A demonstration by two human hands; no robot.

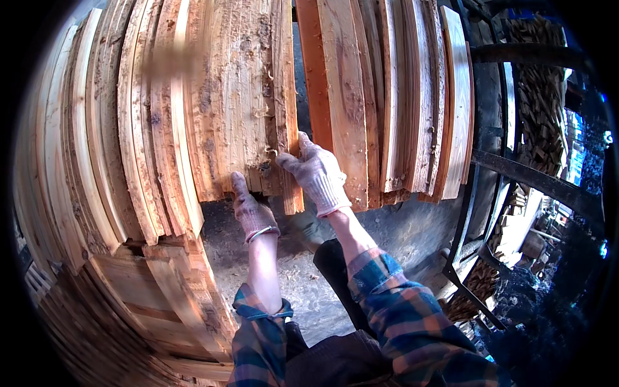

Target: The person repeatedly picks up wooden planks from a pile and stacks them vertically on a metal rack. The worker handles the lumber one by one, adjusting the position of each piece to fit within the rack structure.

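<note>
Both my hands wear pale knitted gloves and are at the near ends of a row of rough wooden boards (242,97). My left hand (253,218) grips the end of a board, one digit lying on top and the other fingers hidden beneath. To its right, my right hand (317,177) holds the narrow board (284,109) at the edge of a gap. Its thumb rests on top of this board, while a finger reaches into the gap along the side. The narrow board sticks out a little nearer to me than the boards beside it.
More boards (345,97) lie across the gap on the right. At the lower left is a stack of timber (187,303). A dark metal frame (535,180) stands on the right, with piled wood pieces (538,84) beyond. Grey floor (303,290) shows below my hands.
</note>
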